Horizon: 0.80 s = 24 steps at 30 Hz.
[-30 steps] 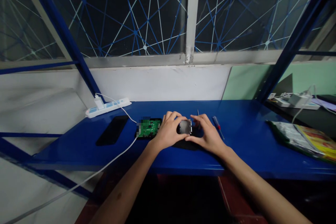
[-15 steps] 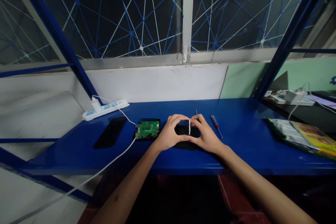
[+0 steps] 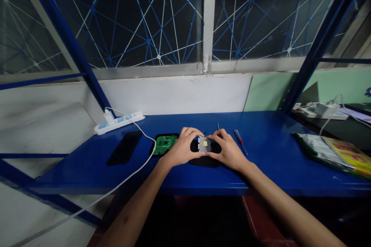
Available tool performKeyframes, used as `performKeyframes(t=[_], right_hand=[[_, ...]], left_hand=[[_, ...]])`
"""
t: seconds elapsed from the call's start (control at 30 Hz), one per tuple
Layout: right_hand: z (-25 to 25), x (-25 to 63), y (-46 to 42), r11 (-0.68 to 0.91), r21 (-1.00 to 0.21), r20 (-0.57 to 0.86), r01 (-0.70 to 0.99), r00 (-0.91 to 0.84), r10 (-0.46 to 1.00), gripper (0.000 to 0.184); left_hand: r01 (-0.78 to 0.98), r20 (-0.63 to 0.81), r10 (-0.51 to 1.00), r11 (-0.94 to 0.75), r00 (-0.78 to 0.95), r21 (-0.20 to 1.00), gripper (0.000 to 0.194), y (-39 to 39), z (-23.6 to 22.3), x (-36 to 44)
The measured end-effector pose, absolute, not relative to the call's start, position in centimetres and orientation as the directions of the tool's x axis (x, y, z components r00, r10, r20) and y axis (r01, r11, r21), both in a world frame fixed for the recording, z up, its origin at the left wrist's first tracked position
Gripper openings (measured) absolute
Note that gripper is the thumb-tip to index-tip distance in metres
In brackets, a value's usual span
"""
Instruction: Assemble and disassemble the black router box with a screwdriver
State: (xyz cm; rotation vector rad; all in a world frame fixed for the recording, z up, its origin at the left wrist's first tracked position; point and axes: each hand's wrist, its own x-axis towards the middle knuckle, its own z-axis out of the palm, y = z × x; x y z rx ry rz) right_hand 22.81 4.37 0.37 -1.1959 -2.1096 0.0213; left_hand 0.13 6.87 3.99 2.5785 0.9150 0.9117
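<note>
Between my two hands is a small silver metal plate [image 3: 205, 144] with a pale yellow square at its middle, its flat face turned toward me. My left hand [image 3: 185, 144] pinches its left side between thumb and fingers. On the other side, my right hand [image 3: 227, 147] grips it in the same way. Beneath the hands lies a black casing part [image 3: 204, 161], partly covered by them. Left of my left hand, a green circuit board [image 3: 165, 144] sits in a black housing.
A screwdriver [image 3: 240, 141] with a clear and red handle lies right of my hands. Further left are a black flat panel [image 3: 124, 148] and a white power strip [image 3: 120, 121]; its white cable crosses near the board. A foil packet [image 3: 333, 154] rests at the right.
The metal plate was edge-on and has been turned so its flat face shows. Both hands still hold it. The view has shifted slightly.
</note>
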Motion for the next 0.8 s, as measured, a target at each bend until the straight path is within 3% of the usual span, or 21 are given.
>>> performKeyframes(t=[0.8], right_hand=[[0.8,23.1,4.0,0.629,-0.349,0.626,0.695,-0.327,0.708,0.050]], left_hand=[[0.483,0.518,0.642,-0.766,0.565,0.424,0.049,7.3,2.8,-0.5]])
